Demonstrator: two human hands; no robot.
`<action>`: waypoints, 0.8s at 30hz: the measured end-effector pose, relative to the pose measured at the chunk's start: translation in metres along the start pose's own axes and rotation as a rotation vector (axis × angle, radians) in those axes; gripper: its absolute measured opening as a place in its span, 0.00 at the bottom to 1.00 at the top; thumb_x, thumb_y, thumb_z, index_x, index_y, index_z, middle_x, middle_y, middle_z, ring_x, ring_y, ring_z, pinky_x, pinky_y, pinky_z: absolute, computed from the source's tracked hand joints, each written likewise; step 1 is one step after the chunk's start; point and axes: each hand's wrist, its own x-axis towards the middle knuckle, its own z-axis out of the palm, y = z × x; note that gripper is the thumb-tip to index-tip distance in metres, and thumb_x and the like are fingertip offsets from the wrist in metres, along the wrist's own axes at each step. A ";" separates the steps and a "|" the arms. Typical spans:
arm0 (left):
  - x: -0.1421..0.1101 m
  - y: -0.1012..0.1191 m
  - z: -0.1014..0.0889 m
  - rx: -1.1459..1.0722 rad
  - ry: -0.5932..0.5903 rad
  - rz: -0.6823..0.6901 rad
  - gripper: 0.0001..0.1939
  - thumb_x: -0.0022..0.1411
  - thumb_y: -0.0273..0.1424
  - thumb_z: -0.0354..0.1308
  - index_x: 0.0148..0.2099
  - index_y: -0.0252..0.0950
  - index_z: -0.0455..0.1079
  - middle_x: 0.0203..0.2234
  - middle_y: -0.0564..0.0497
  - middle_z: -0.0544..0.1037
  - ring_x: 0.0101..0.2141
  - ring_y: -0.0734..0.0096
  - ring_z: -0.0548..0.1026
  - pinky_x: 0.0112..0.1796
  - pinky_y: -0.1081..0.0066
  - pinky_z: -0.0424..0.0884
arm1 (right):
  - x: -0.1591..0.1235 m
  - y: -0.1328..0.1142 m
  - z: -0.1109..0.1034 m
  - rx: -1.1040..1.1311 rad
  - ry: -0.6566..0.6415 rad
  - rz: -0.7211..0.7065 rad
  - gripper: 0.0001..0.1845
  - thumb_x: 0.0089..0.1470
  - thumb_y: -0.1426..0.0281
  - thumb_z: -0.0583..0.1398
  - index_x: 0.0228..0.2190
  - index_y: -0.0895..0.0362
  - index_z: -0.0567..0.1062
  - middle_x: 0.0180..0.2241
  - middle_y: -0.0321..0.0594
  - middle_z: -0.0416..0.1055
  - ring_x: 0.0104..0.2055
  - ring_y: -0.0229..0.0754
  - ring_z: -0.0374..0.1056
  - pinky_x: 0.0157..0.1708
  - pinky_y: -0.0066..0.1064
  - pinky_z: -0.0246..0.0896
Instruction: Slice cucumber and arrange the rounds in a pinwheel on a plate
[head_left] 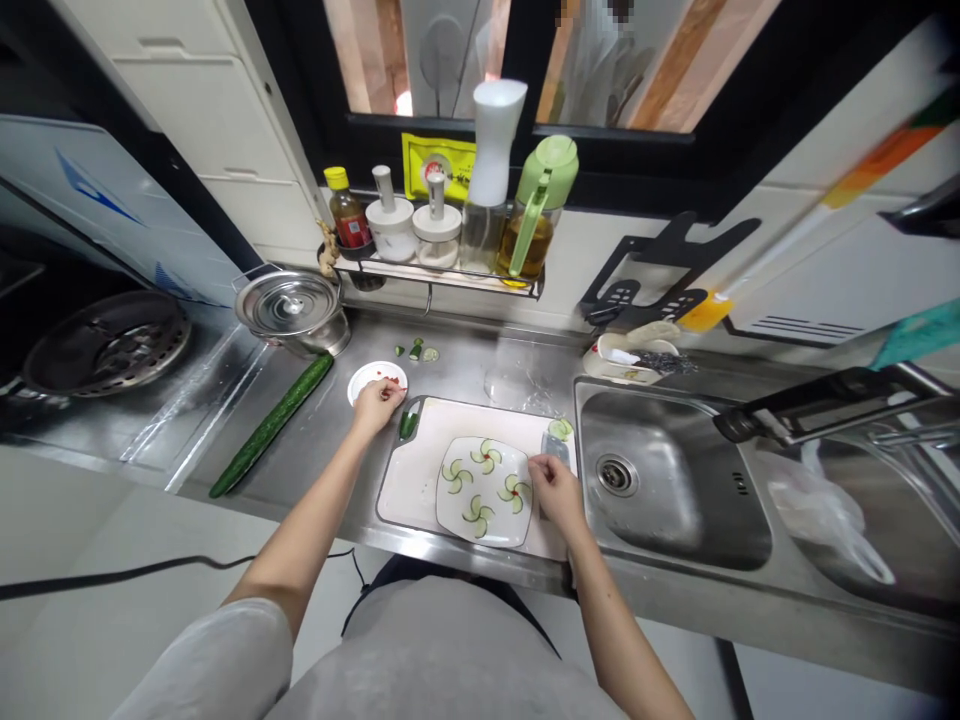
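My left hand [377,404] is over a small white dish [358,378] with red bits [384,377] in it. Its fingertips are pinched at the dish's right side; what lies between them is too small to name. My right hand [556,488] is closed, thumb against fingers, beside the right rim of a white square plate [495,515]; whether it holds anything is hidden. Pale green cucumber slices [478,513] form several pinwheels on the plate, some with a red centre. Beneath the plate lies a white cutting board [409,480]. A cucumber piece [409,424] rests at its upper left corner.
A whole cucumber [274,425] lies at left, near a lidded steel pot [292,305]. Cucumber scraps [416,350] sit behind the dish. More slices [560,429] lie at the board's upper right. A sink [675,480] is at right, a condiment rack [450,273] behind.
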 end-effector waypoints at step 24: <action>-0.119 0.077 0.050 0.079 -0.459 0.349 0.08 0.60 0.39 0.56 0.37 0.43 0.74 0.38 0.51 0.76 0.43 0.62 0.69 0.46 0.61 0.58 | -0.020 -0.036 0.046 -0.042 -0.158 -0.331 0.05 0.55 0.71 0.56 0.31 0.55 0.72 0.31 0.38 0.71 0.37 0.41 0.64 0.38 0.32 0.57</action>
